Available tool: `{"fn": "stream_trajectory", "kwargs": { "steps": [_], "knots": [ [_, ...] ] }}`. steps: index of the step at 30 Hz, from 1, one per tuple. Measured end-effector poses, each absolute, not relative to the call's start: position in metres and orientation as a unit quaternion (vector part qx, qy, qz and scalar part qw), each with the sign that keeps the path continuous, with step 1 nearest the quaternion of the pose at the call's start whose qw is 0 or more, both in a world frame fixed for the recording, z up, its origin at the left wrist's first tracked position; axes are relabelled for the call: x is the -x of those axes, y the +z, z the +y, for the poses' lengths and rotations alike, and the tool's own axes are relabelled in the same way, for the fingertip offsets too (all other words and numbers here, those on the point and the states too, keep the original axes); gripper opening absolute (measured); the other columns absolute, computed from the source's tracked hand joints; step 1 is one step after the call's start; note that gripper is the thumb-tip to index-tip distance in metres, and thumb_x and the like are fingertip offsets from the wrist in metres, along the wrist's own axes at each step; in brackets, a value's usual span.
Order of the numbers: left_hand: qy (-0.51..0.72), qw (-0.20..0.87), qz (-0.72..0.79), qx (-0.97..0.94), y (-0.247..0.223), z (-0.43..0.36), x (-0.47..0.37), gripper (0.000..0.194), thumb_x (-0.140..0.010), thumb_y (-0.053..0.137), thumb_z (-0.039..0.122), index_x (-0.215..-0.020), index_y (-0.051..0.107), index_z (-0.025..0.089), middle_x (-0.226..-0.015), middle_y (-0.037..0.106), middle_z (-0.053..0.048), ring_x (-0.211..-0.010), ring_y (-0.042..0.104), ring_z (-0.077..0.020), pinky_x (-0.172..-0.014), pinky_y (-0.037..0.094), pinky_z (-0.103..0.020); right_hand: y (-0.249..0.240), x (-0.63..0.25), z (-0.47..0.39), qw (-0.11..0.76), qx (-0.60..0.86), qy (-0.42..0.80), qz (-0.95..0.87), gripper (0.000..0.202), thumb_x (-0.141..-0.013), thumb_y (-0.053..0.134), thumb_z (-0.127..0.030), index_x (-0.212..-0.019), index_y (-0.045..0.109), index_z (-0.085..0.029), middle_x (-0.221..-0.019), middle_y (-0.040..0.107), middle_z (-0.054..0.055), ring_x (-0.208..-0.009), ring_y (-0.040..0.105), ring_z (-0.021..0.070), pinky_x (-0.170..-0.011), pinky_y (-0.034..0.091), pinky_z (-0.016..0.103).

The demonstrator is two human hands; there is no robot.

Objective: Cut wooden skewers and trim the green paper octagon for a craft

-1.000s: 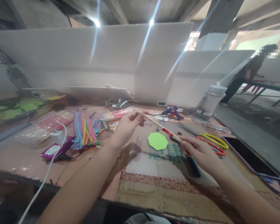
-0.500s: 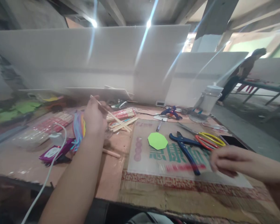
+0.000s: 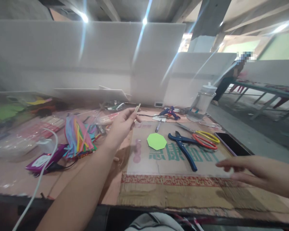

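Observation:
My left hand [image 3: 125, 123] is raised above the middle of the table, its fingers closed on thin wooden sticks [image 3: 138, 107]. Their pale ends stick out above the fingertips; the rest is hidden by the hand. My right hand [image 3: 248, 170] hovers over the right part of the printed cardboard mat [image 3: 142, 195], fingers stretched and holding nothing. Between the hands lie a green paper octagon [image 3: 156, 141], a blue-handled cutter [image 3: 183, 146], scissors [image 3: 205, 138] with red and yellow handles, and a pen [image 3: 158, 126].
A glue gun [image 3: 168, 112] and a clear jar [image 3: 202, 102] stand at the back. A phone [image 3: 232, 144] lies on the right. To the left are colourful strips [image 3: 79, 134], a purple packet [image 3: 43, 160] and a white cable [image 3: 39, 186]. A person [image 3: 231, 73] bends over another table.
My left hand has moved right, away from the stick bundle, with the sticks now pointing upward. My right hand has gone from curled to stretched fingers. The view has shifted slightly right.

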State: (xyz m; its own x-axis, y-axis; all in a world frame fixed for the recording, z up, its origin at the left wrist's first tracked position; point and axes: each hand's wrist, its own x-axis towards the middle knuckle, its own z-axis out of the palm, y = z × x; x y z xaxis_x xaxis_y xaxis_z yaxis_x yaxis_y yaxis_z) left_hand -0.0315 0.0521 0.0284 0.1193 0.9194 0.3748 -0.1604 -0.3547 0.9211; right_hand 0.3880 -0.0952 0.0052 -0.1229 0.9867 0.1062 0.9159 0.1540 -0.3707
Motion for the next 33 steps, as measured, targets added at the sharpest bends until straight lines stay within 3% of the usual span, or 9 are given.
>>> {"fn": "stream_trajectory", "kwargs": {
  "steps": [1, 4, 11, 14, 19, 25, 27, 33],
  "knots": [
    [0.565, 0.470, 0.328, -0.594, 0.026, 0.051, 0.028, 0.020, -0.088, 0.068, 0.034, -0.095, 0.066, 0.015, -0.068, 0.064, 0.000, -0.046, 0.036, -0.0058, -0.044, 0.023, -0.020, 0.013, -0.376, -0.080, 0.096, 0.626, 0.161, -0.757, 0.038, -0.080, 0.067, -0.064, -0.103, 0.081, -0.037, -0.101, 0.078, 0.015, -0.082, 0.074, 0.0278, -0.070, 0.058, 0.042],
    [0.540, 0.478, 0.339, -0.604, 0.018, 0.048, 0.019, 0.027, -0.088, 0.067, 0.040, -0.096, 0.066, 0.015, -0.067, 0.065, -0.001, -0.047, 0.037, -0.0070, -0.045, 0.024, -0.021, 0.016, -0.344, -0.034, 0.069, 0.591, 0.110, -0.796, 0.045, -0.090, 0.056, -0.057, -0.122, 0.074, -0.030, -0.125, 0.073, 0.011, -0.111, 0.069, 0.0332, -0.093, 0.055, 0.048],
    [0.481, 0.460, 0.362, -0.653, -0.001, 0.049, 0.010, 0.027, -0.093, 0.058, 0.036, -0.111, 0.067, 0.018, -0.082, 0.068, -0.002, -0.053, 0.042, -0.0086, -0.049, 0.032, -0.021, -0.023, -0.343, 0.039, 0.063, 0.635, -0.093, -0.765, 0.049, -0.095, 0.047, -0.039, -0.134, 0.062, -0.013, -0.134, 0.065, 0.020, -0.120, 0.062, 0.0343, -0.100, 0.048, 0.048],
    [0.457, 0.464, 0.372, -0.662, -0.006, 0.046, 0.006, 0.026, -0.094, 0.057, 0.037, -0.110, 0.064, 0.018, -0.085, 0.070, -0.002, -0.049, 0.039, -0.0079, -0.047, 0.030, -0.021, -0.030, -0.358, 0.045, 0.076, 0.664, -0.097, -0.738, 0.051, -0.095, 0.045, -0.034, -0.135, 0.060, -0.006, -0.132, 0.064, 0.025, -0.119, 0.062, 0.0375, -0.097, 0.048, 0.051],
    [0.444, 0.446, 0.373, -0.682, -0.013, 0.042, 0.003, 0.021, -0.092, 0.062, 0.037, -0.103, 0.065, 0.020, -0.084, 0.073, -0.005, -0.053, 0.050, -0.0114, -0.053, 0.038, -0.023, -0.031, -0.355, 0.033, 0.061, 0.640, -0.044, -0.765, 0.050, -0.098, 0.041, -0.052, -0.118, 0.070, -0.017, -0.115, 0.074, 0.015, -0.102, 0.069, 0.0303, -0.088, 0.051, 0.042],
    [0.319, 0.213, 0.498, -0.778, -0.027, 0.063, 0.014, 0.012, -0.088, 0.061, 0.028, -0.082, 0.070, 0.021, -0.079, 0.071, -0.006, -0.070, 0.061, -0.0222, -0.064, 0.039, -0.030, -0.040, -0.328, 0.016, 0.037, 0.596, -0.051, -0.800, 0.078, -0.083, 0.060, -0.070, -0.135, 0.061, -0.012, -0.124, 0.068, 0.022, -0.113, 0.063, 0.0384, -0.095, 0.048, 0.049],
    [0.286, 0.189, 0.515, -0.785, -0.033, 0.071, 0.018, 0.011, -0.085, 0.063, 0.024, -0.077, 0.071, 0.021, -0.078, 0.071, -0.008, -0.073, 0.062, -0.0243, -0.066, 0.037, -0.031, -0.045, -0.320, 0.014, 0.019, 0.592, -0.074, -0.802, 0.072, -0.085, 0.058, -0.066, -0.131, 0.063, -0.011, -0.120, 0.069, 0.022, -0.112, 0.062, 0.0388, -0.096, 0.047, 0.050],
    [0.256, 0.167, 0.517, -0.800, -0.044, 0.078, 0.021, 0.014, -0.083, 0.064, 0.025, -0.071, 0.072, 0.021, -0.076, 0.071, -0.009, -0.072, 0.061, -0.0245, -0.066, 0.036, -0.030, -0.056, -0.286, 0.008, 0.006, 0.601, -0.140, -0.787, 0.053, -0.087, 0.052, -0.031, -0.130, 0.059, -0.001, -0.105, 0.068, 0.022, -0.097, 0.064, 0.0341, -0.088, 0.049, 0.043]
  ]
}}
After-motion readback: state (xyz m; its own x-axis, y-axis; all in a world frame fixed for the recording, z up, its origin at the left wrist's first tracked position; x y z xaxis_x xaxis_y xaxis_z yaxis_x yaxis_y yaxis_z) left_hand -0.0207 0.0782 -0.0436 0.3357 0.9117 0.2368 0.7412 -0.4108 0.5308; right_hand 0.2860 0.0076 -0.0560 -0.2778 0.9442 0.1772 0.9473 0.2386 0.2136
